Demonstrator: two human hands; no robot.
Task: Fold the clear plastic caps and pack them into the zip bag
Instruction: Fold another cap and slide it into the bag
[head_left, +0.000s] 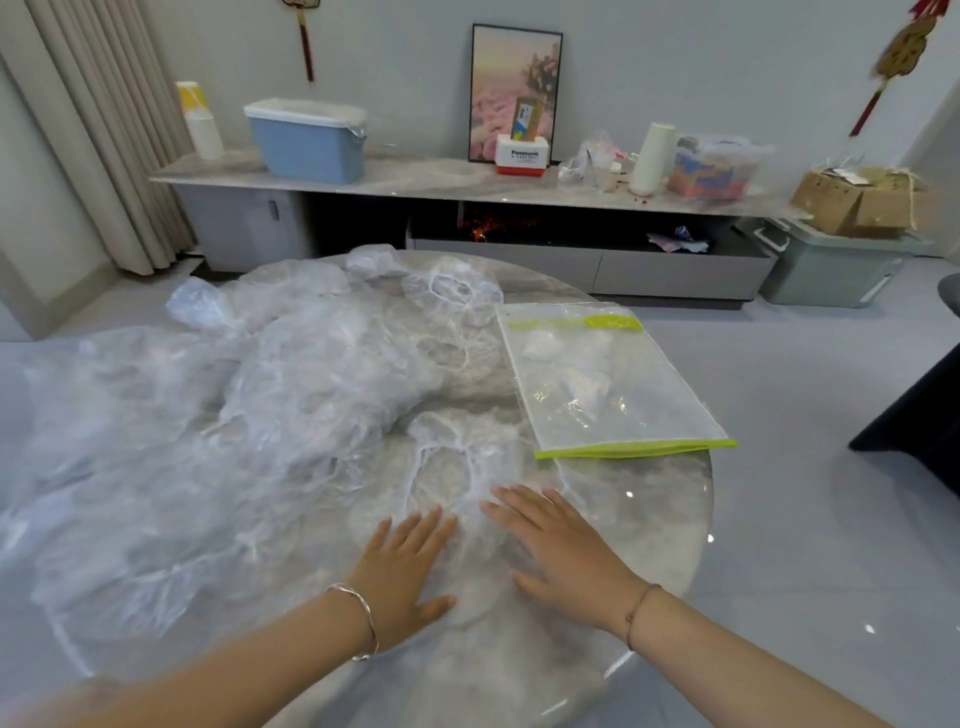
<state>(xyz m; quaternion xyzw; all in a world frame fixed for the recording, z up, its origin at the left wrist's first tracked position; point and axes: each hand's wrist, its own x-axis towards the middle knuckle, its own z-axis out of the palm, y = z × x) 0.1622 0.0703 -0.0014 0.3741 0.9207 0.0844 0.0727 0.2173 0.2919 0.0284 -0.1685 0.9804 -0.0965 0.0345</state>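
Cap (457, 473), clear plastic: one, spread flat on the worktop (654, 525) right in front of me. It is thin and crinkled, and its gathered white elastic rim shows as a wavy ring.

My left hand (410, 566) lies palm down on the cap's near left part, fingers straight and close together, gripping nothing. My right hand (558, 545) lies on the near right part, likewise flat with straight fingers, gripping nothing. The two hands are just beside each other, not touching.

Pile of caps (234, 415): many, unfolded, heaped and overlapping. They cover the left and far parts of the worktop and hide its left edge. The pile meets the spread cap on that cap's left side.

Open room: a bare patch of the round worktop to the right of my right hand, out to the curved rim.

Zip bag (613, 384): clear, with green strips at its far and near ends, lying flat on the right of the worktop, just beyond the spread cap. Its near right corner juts past the rim over the floor (805, 467). Inside are a few pale folded bundles of plastic toward the far end, too faint to count. I cannot tell whether its mouth is open.
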